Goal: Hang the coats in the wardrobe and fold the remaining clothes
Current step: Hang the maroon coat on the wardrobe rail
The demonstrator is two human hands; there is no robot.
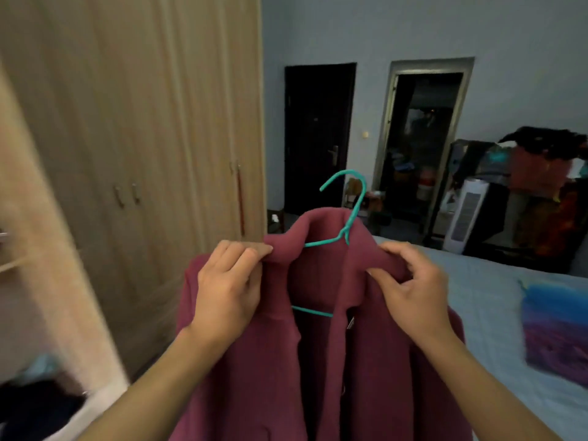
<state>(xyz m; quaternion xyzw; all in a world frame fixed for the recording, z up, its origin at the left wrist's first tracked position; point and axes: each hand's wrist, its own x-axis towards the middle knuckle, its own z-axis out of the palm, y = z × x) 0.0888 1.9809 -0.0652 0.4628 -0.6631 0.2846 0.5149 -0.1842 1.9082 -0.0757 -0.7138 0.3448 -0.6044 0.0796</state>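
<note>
This is a bedroom in a home. On the left a tall light-wood wardrobe [152, 128] with small metal door handles rises past the top of the view, one of its doors swung open in the near left corner. On the right lies a bed covered with a pale blue quilted bedspread [490, 300], a folded blue and purple cloth [556, 329] lying on it. The far pale grey wall [413, 27] has a dark closed door with a metal lever handle [318, 138] and, to its right, an open doorway [423, 135] into a dim cluttered room. At the far right, heaped clothes [541, 163] sit beside a white slatted floor appliance [464, 214].
</note>
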